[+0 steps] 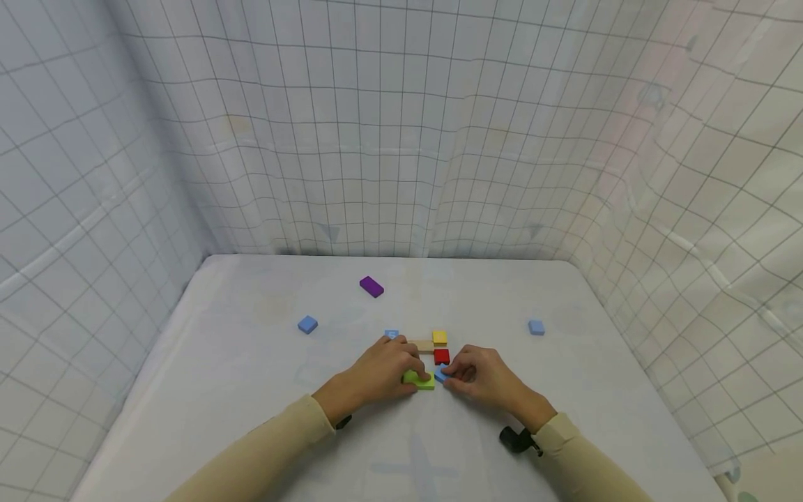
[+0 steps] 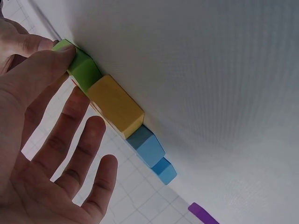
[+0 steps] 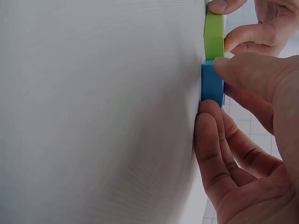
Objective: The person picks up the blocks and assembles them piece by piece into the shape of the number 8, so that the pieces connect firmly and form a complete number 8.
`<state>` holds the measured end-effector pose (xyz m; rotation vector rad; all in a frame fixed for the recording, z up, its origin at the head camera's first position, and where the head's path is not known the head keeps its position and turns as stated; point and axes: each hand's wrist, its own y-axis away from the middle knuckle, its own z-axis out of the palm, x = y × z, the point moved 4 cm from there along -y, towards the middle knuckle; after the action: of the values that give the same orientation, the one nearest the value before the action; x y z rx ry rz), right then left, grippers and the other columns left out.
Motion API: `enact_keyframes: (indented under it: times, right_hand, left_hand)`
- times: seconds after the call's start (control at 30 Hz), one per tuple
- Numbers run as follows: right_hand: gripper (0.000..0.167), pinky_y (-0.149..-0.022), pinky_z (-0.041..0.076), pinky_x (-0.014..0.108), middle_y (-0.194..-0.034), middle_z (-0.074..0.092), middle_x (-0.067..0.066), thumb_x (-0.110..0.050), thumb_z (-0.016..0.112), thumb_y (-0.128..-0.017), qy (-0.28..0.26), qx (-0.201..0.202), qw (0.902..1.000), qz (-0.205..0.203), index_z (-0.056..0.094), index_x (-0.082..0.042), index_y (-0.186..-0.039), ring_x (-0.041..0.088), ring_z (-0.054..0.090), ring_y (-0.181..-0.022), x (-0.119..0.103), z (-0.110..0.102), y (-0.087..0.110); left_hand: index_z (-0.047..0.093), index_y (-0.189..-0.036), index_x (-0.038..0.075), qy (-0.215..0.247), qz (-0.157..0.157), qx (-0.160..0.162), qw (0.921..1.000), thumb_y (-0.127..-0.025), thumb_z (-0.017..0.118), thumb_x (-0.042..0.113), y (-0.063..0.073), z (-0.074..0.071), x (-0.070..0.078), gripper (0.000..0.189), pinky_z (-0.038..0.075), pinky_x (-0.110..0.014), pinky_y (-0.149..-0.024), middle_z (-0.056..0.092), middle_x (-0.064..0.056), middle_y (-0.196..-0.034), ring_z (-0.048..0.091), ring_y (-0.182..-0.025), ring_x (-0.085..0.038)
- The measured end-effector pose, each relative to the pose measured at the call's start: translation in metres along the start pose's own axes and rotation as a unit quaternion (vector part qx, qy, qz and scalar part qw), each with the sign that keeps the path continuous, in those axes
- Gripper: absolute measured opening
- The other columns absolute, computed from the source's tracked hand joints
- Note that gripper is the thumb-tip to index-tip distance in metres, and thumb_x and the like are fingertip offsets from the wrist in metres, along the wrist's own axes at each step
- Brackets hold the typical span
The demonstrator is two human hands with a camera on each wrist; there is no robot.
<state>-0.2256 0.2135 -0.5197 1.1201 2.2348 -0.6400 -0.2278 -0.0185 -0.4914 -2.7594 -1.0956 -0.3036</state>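
Note:
My left hand point(image 1: 385, 369) holds a light green block point(image 1: 419, 381) by its ends, thumb and finger pressed on it in the left wrist view. Against the green block's right end, my right hand point(image 1: 488, 376) pinches a blue block point(image 3: 212, 83) between thumb and fingers. Just beyond the blue block lies a red block point(image 1: 442, 356), followed by a yellow block point(image 1: 440, 338). A plain wooden block point(image 1: 422, 346) runs left from there toward my left fingers. Below that hand, a yellow-orange block point(image 2: 116, 105) and a light blue block point(image 2: 148, 145) continue the row from the green one.
A purple block point(image 1: 371, 286) lies at the back of the white-covered table point(image 1: 251, 390). One loose blue block point(image 1: 307, 324) is at the left, another blue block point(image 1: 536, 327) at the right. Grid-patterned curtains point(image 1: 401, 139) enclose the table's back and sides.

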Motion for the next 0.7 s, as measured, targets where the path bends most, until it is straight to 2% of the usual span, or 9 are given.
enact_keyframes:
  times: [0.47,0.5,0.7]
  right_hand:
    - [0.015,-0.082,0.067,0.022,-0.107,0.082,0.001,-0.009,0.095,-0.098,0.004,-0.001,0.9999,-0.010,0.087,-0.013,-0.111,-0.002,0.071,-0.089,-0.001,-0.001,-0.001]
    - [0.016,-0.082,0.067,0.022,-0.108,0.082,0.001,-0.009,0.095,-0.098,0.003,0.000,0.9999,-0.010,0.087,-0.013,-0.111,-0.002,0.071,-0.089,-0.001,-0.001,-0.001]
    - [0.017,-0.083,0.067,0.023,-0.110,0.081,-0.001,-0.008,0.094,-0.099,0.000,0.001,1.0000,-0.006,0.086,-0.014,-0.114,-0.001,0.071,-0.090,0.000,-0.001,0.000]
  left_hand:
    - [0.093,-0.122,0.029,0.000,0.002,-0.004,1.0000,-0.098,0.098,0.032,0.000,0.003,-0.003,0.025,0.063,-0.050,-0.106,0.084,0.006,-0.121,0.070,-0.119,-0.018]
    - [0.092,-0.124,0.029,-0.003,0.012,0.005,0.9999,-0.099,0.097,0.035,-0.001,0.011,-0.010,0.025,0.063,-0.049,-0.107,0.084,0.005,-0.121,0.069,-0.120,-0.017]
    - [0.092,-0.125,0.030,-0.009,0.010,0.005,0.9999,-0.099,0.096,0.037,-0.001,0.012,-0.010,0.027,0.063,-0.050,-0.108,0.083,0.005,-0.121,0.070,-0.121,-0.017]
